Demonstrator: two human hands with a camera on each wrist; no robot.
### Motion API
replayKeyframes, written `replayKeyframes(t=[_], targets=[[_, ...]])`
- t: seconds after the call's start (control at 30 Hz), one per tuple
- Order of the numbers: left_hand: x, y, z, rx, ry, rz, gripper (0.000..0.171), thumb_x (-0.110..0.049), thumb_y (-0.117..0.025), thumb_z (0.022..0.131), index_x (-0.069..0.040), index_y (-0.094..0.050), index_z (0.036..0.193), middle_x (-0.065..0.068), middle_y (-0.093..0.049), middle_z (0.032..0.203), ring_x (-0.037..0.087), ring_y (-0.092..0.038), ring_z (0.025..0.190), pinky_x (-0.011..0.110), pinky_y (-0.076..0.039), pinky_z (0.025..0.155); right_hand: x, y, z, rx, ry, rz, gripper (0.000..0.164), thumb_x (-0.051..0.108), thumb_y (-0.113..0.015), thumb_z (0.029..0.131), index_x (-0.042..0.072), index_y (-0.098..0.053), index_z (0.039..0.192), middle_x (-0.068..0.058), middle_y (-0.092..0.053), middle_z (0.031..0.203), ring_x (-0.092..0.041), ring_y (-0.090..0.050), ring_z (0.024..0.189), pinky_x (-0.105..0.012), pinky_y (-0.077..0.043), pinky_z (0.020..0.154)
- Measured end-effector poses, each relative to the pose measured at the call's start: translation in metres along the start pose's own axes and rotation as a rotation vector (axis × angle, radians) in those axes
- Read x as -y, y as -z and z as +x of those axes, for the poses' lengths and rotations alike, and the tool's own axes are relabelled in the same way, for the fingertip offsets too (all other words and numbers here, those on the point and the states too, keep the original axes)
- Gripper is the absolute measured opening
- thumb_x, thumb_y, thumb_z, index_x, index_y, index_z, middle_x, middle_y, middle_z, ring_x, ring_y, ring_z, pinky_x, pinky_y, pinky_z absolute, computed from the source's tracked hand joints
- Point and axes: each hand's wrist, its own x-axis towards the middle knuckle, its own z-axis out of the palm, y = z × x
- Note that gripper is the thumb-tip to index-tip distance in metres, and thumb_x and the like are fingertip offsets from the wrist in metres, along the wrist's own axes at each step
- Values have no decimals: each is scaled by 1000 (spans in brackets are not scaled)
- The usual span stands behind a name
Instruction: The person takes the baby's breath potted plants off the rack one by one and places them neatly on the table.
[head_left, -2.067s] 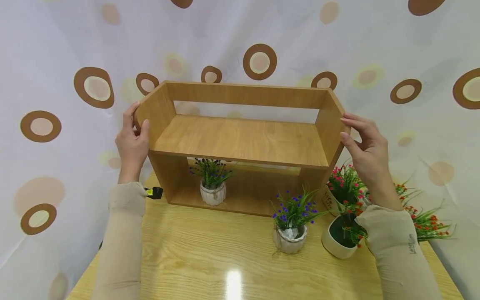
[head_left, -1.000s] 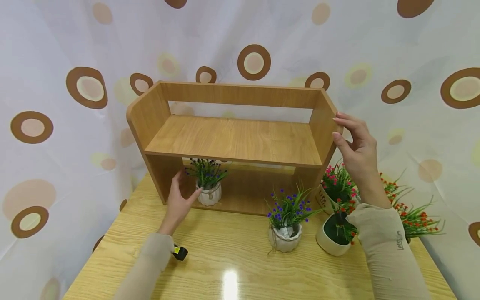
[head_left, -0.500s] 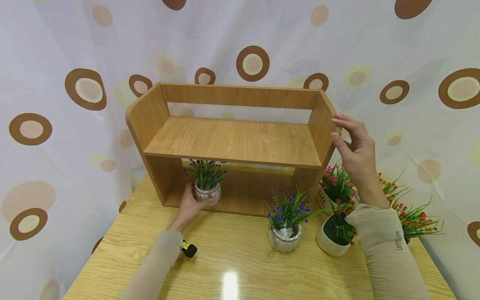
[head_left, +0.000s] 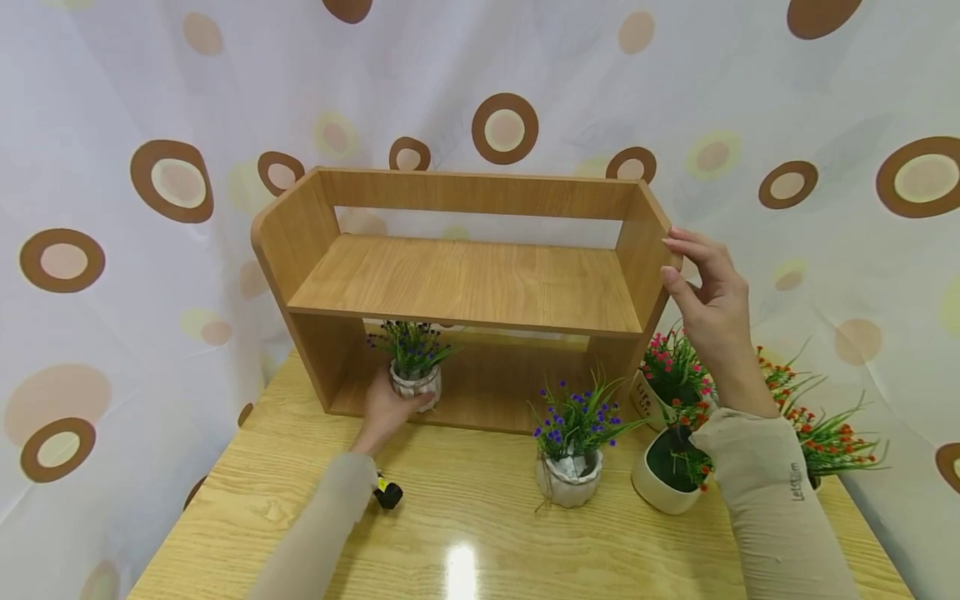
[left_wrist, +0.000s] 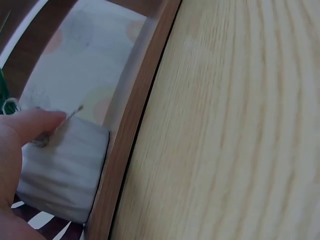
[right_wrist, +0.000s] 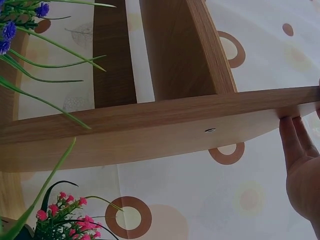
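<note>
A wooden two-tier shelf [head_left: 465,283] stands on the table. In its lower tier, toward the left end, sits a white ribbed pot [head_left: 422,388] with dark purple flowers. My left hand [head_left: 386,408] grips this flowerpot from its left, the thumb across the front; in the left wrist view the thumb [left_wrist: 35,124] lies by the twine on the pot [left_wrist: 65,170], close to the shelf's front edge. With thumb and fingertips, my right hand [head_left: 712,292] holds the front edge of the shelf's right side panel. The right wrist view shows the hand [right_wrist: 304,185] at that panel [right_wrist: 170,135].
Another white pot [head_left: 570,485] with violet flowers stands before the shelf's right end. Right of it are a cream pot [head_left: 663,487] with red flowers, a "Life" pot [head_left: 651,400] with pink ones, and more red flowers [head_left: 840,442]. A patterned curtain [head_left: 570,50] hangs behind.
My left hand has let go of the shelf's left side panel, moved down and right, and taken hold of the flowerpot in the lower tier. My right hand has stayed on the right panel.
</note>
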Motion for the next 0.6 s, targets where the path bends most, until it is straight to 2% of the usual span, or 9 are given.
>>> replayKeyframes(t=[0.13,0.33,0.6], targets=[[-1,3,1,-10,0,77,93,-28,-92,76,-1,-42,151,23,-61,140,41,-59,129,57,-49,109,0,0,0,-2,3,20,35,0,-61,101,-2,-62,136,-5,-52,149,-22,-41,149,-15,-52,102],[-3,8,0,18,-3,84,91,-29,-92,76,-3,-44,149,21,-62,139,39,-60,128,56,-51,108,0,-1,0,-1,10,36,35,-1,-61,101,-3,-62,135,-6,-52,149,-22,-41,149,-14,-52,101],[-6,11,-6,45,-70,97,87,-30,-95,72,-6,-51,143,17,-67,131,35,-65,120,53,-55,101,0,0,0,0,14,35,35,-2,-60,101,-3,-61,135,-6,-52,149,-22,-41,148,-14,-52,101]])
